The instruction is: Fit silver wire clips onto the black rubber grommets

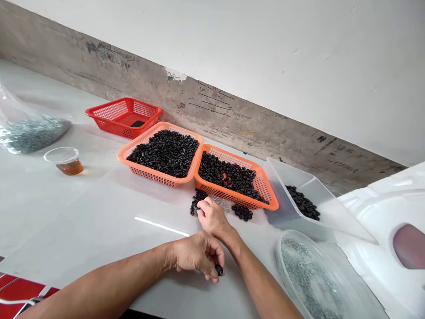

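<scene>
My left hand (pixel 201 256) is closed in a pinch above the near part of the table. A small round black piece (pixel 218 270) is between its thumb and fingertips. Farther forward, my right hand (pixel 212 216) reaches to a small pile of black pieces (pixel 195 204) on the tabletop, its fingers curled together. Whatever those fingertips grip is hidden. Just beyond the right hand lie small shiny metal parts (pixel 222 204). To their right is a cluster of black ring-like pieces (pixel 242 212), in front of an orange basket (pixel 270 197).
A peach basket (pixel 159 176) of black pieces adjoins the orange one. Behind stands a red basket (pixel 124 126). At left are a cup of amber liquid (pixel 71 166) and a bag of metal parts (pixel 33 133). A clear bin (pixel 282 212) and a round tub (pixel 308 279) occupy the right.
</scene>
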The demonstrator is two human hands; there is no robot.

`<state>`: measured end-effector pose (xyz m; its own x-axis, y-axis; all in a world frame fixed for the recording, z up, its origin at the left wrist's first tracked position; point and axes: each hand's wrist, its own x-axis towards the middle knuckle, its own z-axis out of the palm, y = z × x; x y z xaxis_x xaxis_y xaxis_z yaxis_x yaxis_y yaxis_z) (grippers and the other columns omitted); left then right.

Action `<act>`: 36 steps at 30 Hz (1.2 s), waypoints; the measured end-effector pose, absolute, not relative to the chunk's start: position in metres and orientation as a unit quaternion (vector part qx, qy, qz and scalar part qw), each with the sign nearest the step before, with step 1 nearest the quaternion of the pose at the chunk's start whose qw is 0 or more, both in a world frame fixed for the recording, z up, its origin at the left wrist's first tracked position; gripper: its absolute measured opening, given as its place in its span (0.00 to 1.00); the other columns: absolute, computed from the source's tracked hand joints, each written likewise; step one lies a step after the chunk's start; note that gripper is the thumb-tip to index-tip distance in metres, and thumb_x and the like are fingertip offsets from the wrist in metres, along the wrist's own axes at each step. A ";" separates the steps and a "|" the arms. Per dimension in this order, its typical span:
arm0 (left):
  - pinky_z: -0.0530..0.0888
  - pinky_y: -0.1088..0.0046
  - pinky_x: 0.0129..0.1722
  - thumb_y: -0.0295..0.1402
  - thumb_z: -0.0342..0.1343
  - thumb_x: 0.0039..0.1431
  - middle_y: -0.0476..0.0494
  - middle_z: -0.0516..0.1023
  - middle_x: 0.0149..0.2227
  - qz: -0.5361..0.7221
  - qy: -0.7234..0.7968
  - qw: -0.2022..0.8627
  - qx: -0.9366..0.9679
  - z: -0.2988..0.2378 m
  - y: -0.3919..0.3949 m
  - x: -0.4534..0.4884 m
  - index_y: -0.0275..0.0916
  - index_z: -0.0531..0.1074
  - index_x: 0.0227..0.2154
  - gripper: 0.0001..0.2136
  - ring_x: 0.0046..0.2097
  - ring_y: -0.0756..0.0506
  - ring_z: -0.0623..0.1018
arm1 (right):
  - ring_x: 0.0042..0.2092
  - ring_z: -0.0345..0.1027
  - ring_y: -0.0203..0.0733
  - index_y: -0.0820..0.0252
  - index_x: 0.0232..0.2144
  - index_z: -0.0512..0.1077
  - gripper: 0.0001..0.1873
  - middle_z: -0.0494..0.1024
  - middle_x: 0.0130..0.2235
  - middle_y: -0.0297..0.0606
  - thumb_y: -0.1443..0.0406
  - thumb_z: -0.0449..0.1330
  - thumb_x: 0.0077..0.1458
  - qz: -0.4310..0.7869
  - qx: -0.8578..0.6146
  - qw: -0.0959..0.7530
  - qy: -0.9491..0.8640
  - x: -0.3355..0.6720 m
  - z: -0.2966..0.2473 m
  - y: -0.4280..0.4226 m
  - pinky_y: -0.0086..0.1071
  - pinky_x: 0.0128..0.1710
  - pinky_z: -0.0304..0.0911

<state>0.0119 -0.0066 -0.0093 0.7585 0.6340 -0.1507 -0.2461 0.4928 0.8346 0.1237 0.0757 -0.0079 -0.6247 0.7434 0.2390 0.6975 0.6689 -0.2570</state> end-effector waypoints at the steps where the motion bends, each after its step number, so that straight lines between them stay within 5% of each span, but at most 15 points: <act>1: 0.68 0.74 0.23 0.28 0.67 0.31 0.45 0.75 0.23 0.269 0.226 0.834 0.426 -0.008 -0.006 0.011 0.33 0.73 0.22 0.11 0.22 0.50 0.73 | 0.35 0.61 0.39 0.59 0.27 0.66 0.07 0.66 0.32 0.38 0.75 0.52 0.48 0.095 -0.407 0.188 -0.889 0.130 -0.003 0.073 0.31 0.36 0.59; 11: 0.67 0.76 0.25 0.23 0.63 0.40 0.43 0.75 0.28 0.401 0.279 0.818 0.305 -0.008 0.002 0.010 0.32 0.72 0.27 0.08 0.27 0.50 0.75 | 0.29 0.66 0.36 0.60 0.30 0.65 0.05 0.71 0.27 0.33 0.71 0.51 0.49 0.446 -0.523 0.299 -0.662 0.181 0.018 0.029 0.28 0.28 0.62; 36: 0.68 0.74 0.30 0.21 0.60 0.47 0.41 0.76 0.27 0.412 0.289 0.811 0.298 -0.011 0.006 0.010 0.31 0.72 0.31 0.06 0.31 0.48 0.75 | 0.27 0.66 0.34 0.60 0.32 0.68 0.04 0.72 0.26 0.32 0.68 0.53 0.52 0.528 -0.508 0.248 -0.634 0.183 0.021 0.015 0.26 0.25 0.61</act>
